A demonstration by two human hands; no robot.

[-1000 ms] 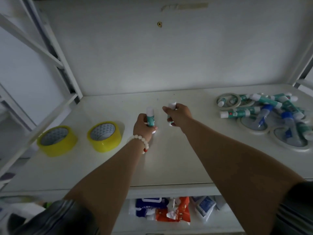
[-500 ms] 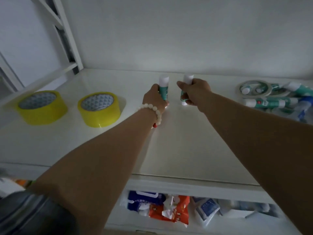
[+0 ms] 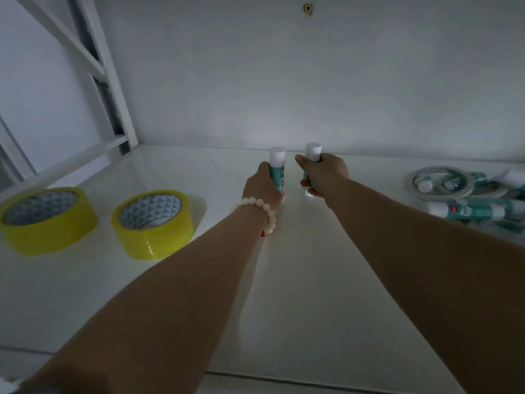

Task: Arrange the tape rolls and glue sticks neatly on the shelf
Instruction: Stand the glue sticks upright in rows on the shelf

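A stationery storage rack: white metal shelf [image 3: 284,294], tape rolls [image 3: 154,240], glue sticks [image 3: 466,210].

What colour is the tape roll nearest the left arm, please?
The tape roll is yellow; head view shows it.

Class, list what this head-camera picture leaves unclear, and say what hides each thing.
1. Head view: right glue stick, label covered by the right hand.
2. Head view: left glue stick, print too small and dim to read; the left hand covers its lower part.
3. Head view: pile of glue sticks and tape rings, cut off by the right edge, so it cannot be counted.
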